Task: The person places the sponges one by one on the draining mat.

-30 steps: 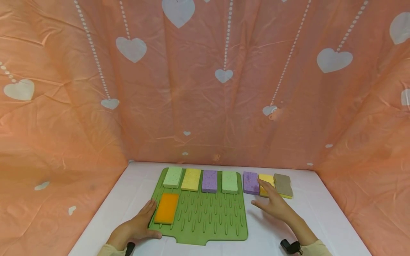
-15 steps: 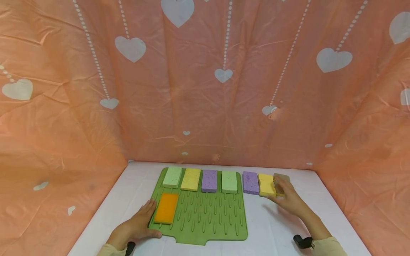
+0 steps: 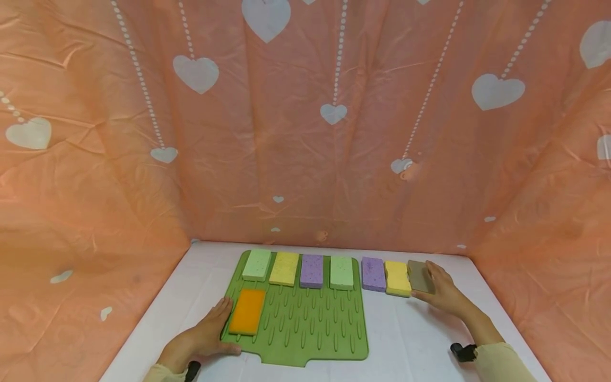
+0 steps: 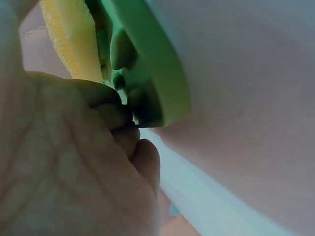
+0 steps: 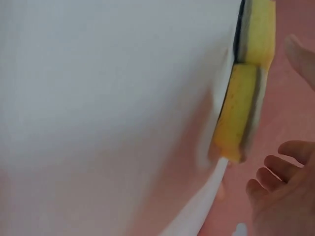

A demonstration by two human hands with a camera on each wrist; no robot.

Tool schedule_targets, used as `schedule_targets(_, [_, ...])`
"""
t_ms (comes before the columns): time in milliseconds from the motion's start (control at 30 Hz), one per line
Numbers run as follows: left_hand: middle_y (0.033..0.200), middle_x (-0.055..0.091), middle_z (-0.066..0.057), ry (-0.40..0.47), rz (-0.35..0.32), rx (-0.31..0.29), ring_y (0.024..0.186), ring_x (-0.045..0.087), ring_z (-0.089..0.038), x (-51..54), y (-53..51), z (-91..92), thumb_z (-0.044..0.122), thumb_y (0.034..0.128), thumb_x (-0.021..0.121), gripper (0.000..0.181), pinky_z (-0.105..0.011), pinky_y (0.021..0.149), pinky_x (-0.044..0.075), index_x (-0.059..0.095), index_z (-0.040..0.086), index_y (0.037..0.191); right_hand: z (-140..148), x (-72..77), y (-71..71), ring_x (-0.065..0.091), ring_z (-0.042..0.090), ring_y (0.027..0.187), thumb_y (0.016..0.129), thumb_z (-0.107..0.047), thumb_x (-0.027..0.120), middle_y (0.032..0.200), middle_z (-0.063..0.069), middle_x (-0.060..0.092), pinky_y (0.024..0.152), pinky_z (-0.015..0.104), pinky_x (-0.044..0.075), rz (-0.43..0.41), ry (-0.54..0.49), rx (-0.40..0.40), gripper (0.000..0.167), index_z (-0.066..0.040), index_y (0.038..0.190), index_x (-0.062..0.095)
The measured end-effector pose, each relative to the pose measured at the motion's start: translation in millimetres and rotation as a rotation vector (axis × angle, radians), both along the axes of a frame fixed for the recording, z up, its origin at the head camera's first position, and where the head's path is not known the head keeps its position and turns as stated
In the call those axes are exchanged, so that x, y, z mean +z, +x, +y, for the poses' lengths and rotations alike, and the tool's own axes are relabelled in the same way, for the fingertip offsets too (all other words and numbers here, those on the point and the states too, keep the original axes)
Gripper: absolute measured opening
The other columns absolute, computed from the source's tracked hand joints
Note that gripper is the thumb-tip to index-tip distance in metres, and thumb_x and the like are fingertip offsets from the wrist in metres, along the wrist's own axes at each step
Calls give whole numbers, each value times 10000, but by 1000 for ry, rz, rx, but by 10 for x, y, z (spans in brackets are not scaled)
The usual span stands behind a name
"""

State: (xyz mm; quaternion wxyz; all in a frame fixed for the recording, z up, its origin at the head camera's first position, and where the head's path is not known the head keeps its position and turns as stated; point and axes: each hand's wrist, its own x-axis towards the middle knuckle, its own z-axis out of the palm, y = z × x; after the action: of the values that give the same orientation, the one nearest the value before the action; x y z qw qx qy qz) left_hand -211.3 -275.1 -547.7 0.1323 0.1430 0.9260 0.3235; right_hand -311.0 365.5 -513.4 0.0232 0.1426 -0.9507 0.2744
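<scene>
My left hand [image 3: 203, 335] rests beside the left edge of the green ribbed mat [image 3: 317, 331], fingertips against it near the orange sponge [image 3: 247, 312]. In the left wrist view, the fingers [image 4: 114, 114] lie at the rim of the mat [image 4: 170, 83]. Thumb and fingers spread, my right hand [image 3: 446, 293] straddles the grey-brown sponge [image 3: 420, 276], rightmost in its row. The right wrist view has a gap between the hand [image 5: 288, 191] and the yellow-sided sponge [image 5: 238, 110]; contact elsewhere I cannot tell.
Along the mat's far edge lie light green [image 3: 257, 264], yellow [image 3: 284, 268], purple [image 3: 312, 270] and light green [image 3: 341, 271] sponges. Right of the mat are a purple sponge [image 3: 373, 274] and a yellow one [image 3: 398, 278]. A heart-patterned orange sheet [image 3: 305, 175] surrounds the white table [image 3: 396, 339].
My right hand has moved right, from over the yellow sponge to around the grey-brown one at the row's end. The left hand has stayed put.
</scene>
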Motion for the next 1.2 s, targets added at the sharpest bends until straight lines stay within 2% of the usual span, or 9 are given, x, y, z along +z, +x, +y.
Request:
schedule_targets(200, [1742,68,-351,-10,50,9,1615,27,-530,-3,5,-5,616,727,935,1429,-540,1285,-47,155,-154,1644,83,-28,-90,157,666,1491,894,-400,865,1649,461,162,1148,844,219,-26,38,28,1156,206,1603,182])
schedule_targets(267, [1735,64,-366,-5,60,5,1610,23,-540,11,6,4,619,732,931,1429,-458,1293,-98,152,-163,1639,98,-21,-114,154,666,1499,893,-383,865,1653,461,157,1158,838,210,-35,35,42,1148,208,1602,183])
schedule_targets(400, [1737,64,-361,-18,60,-2,1617,30,-519,29,-4,30,632,733,922,1427,-151,1194,-170,155,-153,1645,132,-6,-159,154,667,1503,887,-339,872,1653,469,143,1168,829,201,-54,26,73,1137,212,1599,177])
schedule_targets(533, [1727,78,-378,-68,52,-15,1609,59,-543,83,-14,68,562,757,939,1386,-252,1294,-87,158,-175,1632,165,-5,-192,136,669,1511,893,-330,870,1659,467,116,1177,826,178,-92,25,83,1148,197,1611,146])
schedule_targets(633, [1705,95,-413,-78,67,-31,1591,81,-581,74,-33,65,550,764,939,1370,-465,1339,-14,170,-205,1610,179,-11,-215,157,658,1510,897,-349,869,1665,457,94,1181,819,192,-145,15,68,1180,176,1625,104])
schedule_targets(733, [1720,98,-386,-76,76,-24,1602,77,-554,-8,-76,36,617,738,926,1406,-357,1307,-61,184,-188,1619,185,-10,-237,176,651,1499,903,-378,857,1663,455,74,1181,817,206,-201,7,37,1201,162,1634,71])
schedule_targets(833, [1712,106,-397,-96,87,-34,1602,88,-553,-1,-72,40,645,746,908,1407,-569,1305,36,187,-194,1615,185,-14,-263,146,655,1504,911,-390,840,1669,447,37,1183,826,180,-244,1,19,1201,151,1640,55])
schedule_targets(933, [1697,128,-417,-119,105,-39,1596,109,-561,-8,-72,38,678,754,886,1406,-673,1276,108,200,-208,1604,189,-32,-278,96,666,1518,905,-361,846,1679,440,12,1184,832,149,-240,-19,29,1189,155,1640,66])
schedule_targets(1200, [1697,128,-418,-129,87,-32,1592,122,-571,-41,-111,40,661,752,896,1400,-696,1271,124,206,-216,1597,228,-104,-307,130,666,1511,879,-268,864,1663,460,78,1188,822,167,-173,-36,45,1142,187,1620,122])
